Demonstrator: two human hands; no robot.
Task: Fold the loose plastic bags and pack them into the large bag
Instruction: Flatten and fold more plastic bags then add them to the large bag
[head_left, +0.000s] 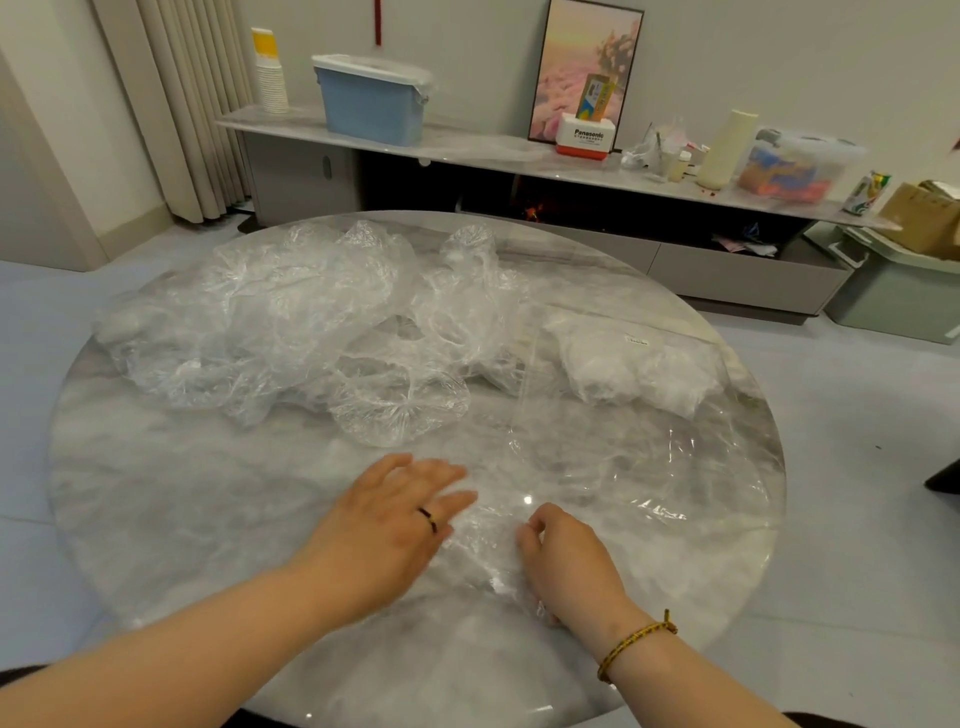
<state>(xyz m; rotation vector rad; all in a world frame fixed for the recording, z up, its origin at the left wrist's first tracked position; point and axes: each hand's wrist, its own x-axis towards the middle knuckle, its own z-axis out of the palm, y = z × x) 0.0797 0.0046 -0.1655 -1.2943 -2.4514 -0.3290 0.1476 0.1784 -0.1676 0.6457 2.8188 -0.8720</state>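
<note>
A clear plastic bag (485, 540) lies flattened on the round marble table (171, 499) near its front edge. My left hand (387, 525) lies flat on the bag's left part with straight fingers. My right hand (569, 558) sits on the bag's right part, its fingers curled and pinching the plastic. A heap of loose crumpled clear bags (311, 322) covers the far left of the table. At the right lies the large clear bag (628, 410), flat, with several folded white bags (634, 369) inside its far end.
Behind the table runs a low grey cabinet (727, 270) carrying a blue bin (371, 101), paper cups, a framed picture and clutter. A green-grey storage box (898, 296) stands on the floor at the right. Curtains hang at the far left.
</note>
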